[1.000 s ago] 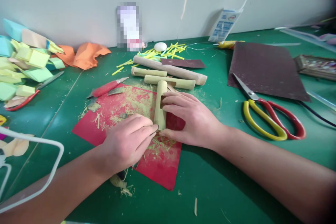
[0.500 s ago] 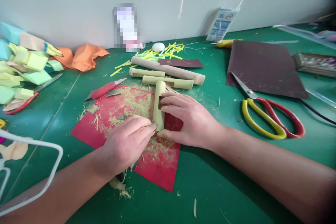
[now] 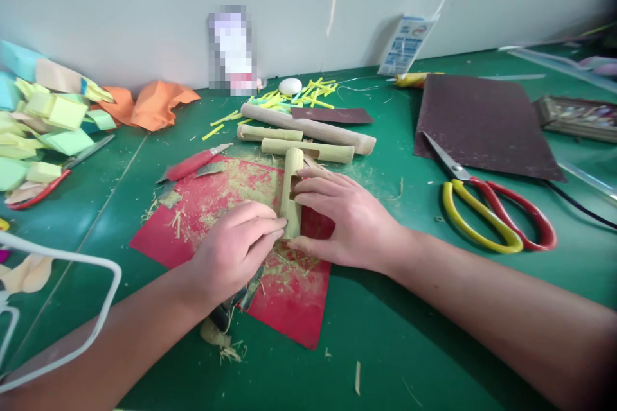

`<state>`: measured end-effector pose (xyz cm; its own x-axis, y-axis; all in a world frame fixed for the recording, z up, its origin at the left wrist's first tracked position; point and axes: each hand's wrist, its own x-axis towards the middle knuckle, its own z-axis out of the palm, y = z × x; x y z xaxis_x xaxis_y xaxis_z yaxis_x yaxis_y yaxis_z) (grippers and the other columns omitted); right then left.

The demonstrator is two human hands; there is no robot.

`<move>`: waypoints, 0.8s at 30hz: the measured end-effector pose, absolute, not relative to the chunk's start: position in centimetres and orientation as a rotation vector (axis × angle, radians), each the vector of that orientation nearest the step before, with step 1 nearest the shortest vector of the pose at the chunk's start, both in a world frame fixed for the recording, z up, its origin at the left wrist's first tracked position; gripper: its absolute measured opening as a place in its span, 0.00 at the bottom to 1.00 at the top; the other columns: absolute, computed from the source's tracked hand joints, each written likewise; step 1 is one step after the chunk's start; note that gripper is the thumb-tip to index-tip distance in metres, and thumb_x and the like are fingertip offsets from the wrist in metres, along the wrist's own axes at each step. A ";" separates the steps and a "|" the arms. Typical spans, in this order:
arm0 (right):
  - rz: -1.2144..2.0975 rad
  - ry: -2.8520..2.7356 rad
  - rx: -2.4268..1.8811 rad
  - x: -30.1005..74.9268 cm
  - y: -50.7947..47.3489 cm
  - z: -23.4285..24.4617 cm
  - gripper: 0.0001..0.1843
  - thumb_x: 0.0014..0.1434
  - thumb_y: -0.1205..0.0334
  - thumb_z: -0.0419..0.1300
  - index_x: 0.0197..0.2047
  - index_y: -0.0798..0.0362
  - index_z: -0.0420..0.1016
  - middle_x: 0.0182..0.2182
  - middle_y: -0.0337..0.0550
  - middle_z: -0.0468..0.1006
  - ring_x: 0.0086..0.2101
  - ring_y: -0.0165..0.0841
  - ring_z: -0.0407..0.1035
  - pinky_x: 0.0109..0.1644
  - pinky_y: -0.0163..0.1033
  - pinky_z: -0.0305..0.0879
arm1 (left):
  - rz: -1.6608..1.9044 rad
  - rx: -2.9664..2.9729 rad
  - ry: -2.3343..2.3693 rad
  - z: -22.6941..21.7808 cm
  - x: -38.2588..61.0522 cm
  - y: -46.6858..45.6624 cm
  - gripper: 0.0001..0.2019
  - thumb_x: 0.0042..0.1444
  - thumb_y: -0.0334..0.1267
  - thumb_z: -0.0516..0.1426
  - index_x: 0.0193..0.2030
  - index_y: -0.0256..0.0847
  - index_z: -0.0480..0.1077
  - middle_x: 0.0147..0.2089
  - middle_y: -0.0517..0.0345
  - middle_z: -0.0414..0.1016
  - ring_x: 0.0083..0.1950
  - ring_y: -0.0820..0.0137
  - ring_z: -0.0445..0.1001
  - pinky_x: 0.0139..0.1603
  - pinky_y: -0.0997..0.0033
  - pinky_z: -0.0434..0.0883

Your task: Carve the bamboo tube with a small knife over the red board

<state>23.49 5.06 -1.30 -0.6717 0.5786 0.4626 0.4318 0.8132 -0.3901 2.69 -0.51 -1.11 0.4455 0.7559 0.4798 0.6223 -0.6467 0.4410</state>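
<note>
A short bamboo tube [image 3: 290, 202] with a cut-out opening in its side lies lengthwise on a red sheet [image 3: 294, 311]. My right hand [image 3: 349, 215] steadies it from the right, the fingers along its side and the thumb by the near end. On the other side, my left hand [image 3: 238, 241] is closed, thumb and fingers pressed together at the tube's lower left edge; anything between them is hidden. Bamboo dust and shavings [image 3: 241, 183] cover much of the sheet. A red-handled knife [image 3: 190, 164] rests at its upper left corner.
Behind the tube lie another notched bamboo piece [image 3: 308, 149], a shorter one [image 3: 270, 133] and a long stick [image 3: 332, 131]. At right are scissors [image 3: 499, 212] and a dark brown sheet [image 3: 486, 125]. Folded papers [image 3: 58, 109] are piled left. A white wire frame [image 3: 103, 308] stands near my left forearm.
My left hand has shifted slightly up and left along the tube's edge, uncovering more of a dark object below it. My right hand and the tube have stayed nearly in place.
</note>
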 end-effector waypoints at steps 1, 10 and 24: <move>0.330 -2.413 -0.745 23.5 5.1 -1.3 0.20 0.49 0.50 0.65 0.41 0.54 0.76 0.45 0.51 0.77 0.55 0.46 0.64 0.56 0.51 0.63 | 0.988 2.488 1.206 -1.1 2.7 -0.4 0.08 0.60 0.28 0.55 0.44 0.38 0.73 0.41 0.53 0.75 0.42 0.70 0.73 0.45 0.68 0.73; 0.349 -2.416 -0.748 23.5 5.1 -1.3 0.20 0.49 0.51 0.65 0.42 0.54 0.76 0.45 0.51 0.77 0.55 0.45 0.64 0.57 0.51 0.63 | 0.958 2.540 1.157 -1.1 2.6 -0.7 0.07 0.61 0.28 0.54 0.43 0.37 0.72 0.40 0.53 0.74 0.41 0.70 0.72 0.44 0.68 0.72; 0.335 -2.427 -0.742 23.5 5.2 -1.4 0.20 0.49 0.50 0.65 0.41 0.56 0.76 0.43 0.51 0.78 0.56 0.46 0.63 0.57 0.50 0.64 | 0.942 2.551 1.123 -1.1 2.7 -0.7 0.07 0.60 0.27 0.54 0.42 0.35 0.72 0.37 0.52 0.73 0.40 0.70 0.71 0.42 0.68 0.71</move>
